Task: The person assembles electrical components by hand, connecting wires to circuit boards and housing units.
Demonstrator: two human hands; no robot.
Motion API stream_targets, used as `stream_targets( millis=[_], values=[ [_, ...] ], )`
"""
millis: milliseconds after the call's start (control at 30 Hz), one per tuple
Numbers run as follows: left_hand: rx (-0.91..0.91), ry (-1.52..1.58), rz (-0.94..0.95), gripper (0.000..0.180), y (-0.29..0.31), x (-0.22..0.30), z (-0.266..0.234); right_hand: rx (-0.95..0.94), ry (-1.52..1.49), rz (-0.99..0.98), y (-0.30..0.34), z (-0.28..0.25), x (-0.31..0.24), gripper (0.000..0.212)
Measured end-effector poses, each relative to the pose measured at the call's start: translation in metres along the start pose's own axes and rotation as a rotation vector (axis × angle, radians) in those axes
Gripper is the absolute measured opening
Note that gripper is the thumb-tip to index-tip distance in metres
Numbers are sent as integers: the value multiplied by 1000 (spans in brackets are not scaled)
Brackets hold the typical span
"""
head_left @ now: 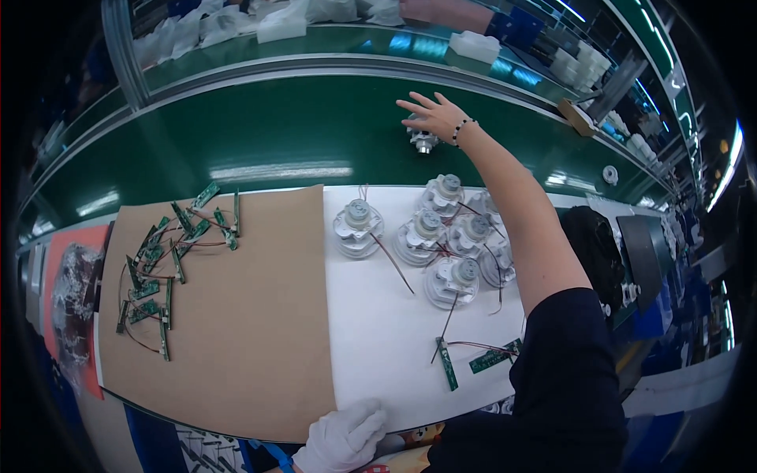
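My right hand, bare with a beaded bracelet at its wrist, reaches far out with fingers spread. Just beneath it a white motor unit with a metallic end stands on the green conveyor belt; my hand partly covers it, and whether they touch I cannot tell. My left hand, in a white glove, rests by the table's near edge with fingers curled together, nothing visible in them. Several white motors with round bases and thin wires stand on the white sheet between my hands.
Brown paper covers the left half of the table, with green circuit boards and wires heaped on it. Two more boards lie at the white sheet's near right. A metal rail borders the belt; a small white ring lies at right.
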State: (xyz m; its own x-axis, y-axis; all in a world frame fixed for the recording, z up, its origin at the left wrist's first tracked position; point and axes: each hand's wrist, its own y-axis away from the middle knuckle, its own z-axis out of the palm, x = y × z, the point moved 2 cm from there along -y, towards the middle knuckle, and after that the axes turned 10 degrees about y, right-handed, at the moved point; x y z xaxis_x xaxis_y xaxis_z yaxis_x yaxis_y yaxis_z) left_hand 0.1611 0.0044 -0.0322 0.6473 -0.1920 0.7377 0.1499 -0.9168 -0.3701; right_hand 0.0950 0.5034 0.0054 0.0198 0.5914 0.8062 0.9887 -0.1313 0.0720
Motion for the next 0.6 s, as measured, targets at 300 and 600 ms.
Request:
stream_targets(
  millis=[300,600],
  values=[
    [-18,78,-82,25,-3,-9,-8,-59,-208,193,23,-7,10,46],
    [80,194,-96,24,22,-7,-12,631,-1154,232,156,-231,-69,59]
  ],
)
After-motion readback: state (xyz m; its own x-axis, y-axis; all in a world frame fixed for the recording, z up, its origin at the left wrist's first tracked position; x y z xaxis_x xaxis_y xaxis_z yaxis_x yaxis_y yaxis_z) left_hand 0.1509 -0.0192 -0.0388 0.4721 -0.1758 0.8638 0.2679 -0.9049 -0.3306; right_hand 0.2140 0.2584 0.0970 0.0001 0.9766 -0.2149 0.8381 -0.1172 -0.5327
